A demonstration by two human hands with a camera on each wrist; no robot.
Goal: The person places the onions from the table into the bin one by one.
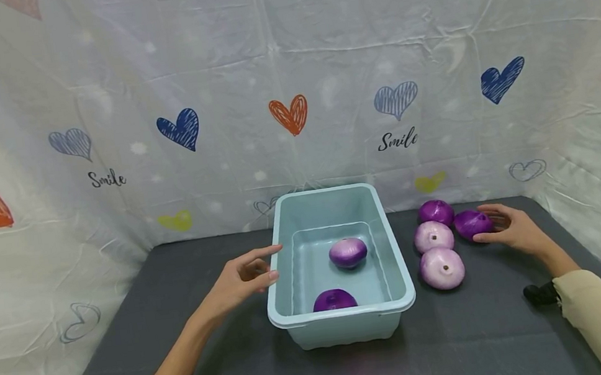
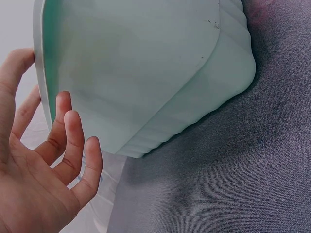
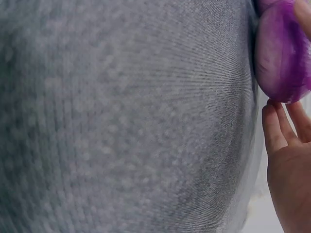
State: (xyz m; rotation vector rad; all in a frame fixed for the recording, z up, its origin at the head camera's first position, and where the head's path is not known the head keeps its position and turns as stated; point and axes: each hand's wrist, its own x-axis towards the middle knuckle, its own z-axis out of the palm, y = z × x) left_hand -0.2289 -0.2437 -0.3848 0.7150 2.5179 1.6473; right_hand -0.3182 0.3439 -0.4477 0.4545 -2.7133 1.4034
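Note:
My left hand (image 1: pixel 246 274) is at the left side of a pale blue plastic tub (image 1: pixel 346 331), fingers loosely bent, index finger and thumb tips right at the rim. In the left wrist view the other fingers (image 2: pixel 74 145) stand beside the tub's wall, holding nothing. Inside the tub lie a purple onion (image 1: pixel 348 253) and a darker one (image 1: pixel 334 299) near the front wall, partly hidden by it. On the right, my right hand (image 1: pixel 514 230) holds a dark purple onion (image 1: pixel 472 224) between thumb and fingers. In the right wrist view, fingertips meet that onion's (image 3: pixel 282 58) lower end.
Left of the held onion, another dark purple onion (image 1: pixel 435 213) and two paler ones, a middle one (image 1: pixel 433 237) and a front one (image 1: pixel 442 268), sit in a close row on the dark grey tabletop (image 1: pixel 466 342). A white curtain with hearts (image 1: pixel 320 72) hangs behind.

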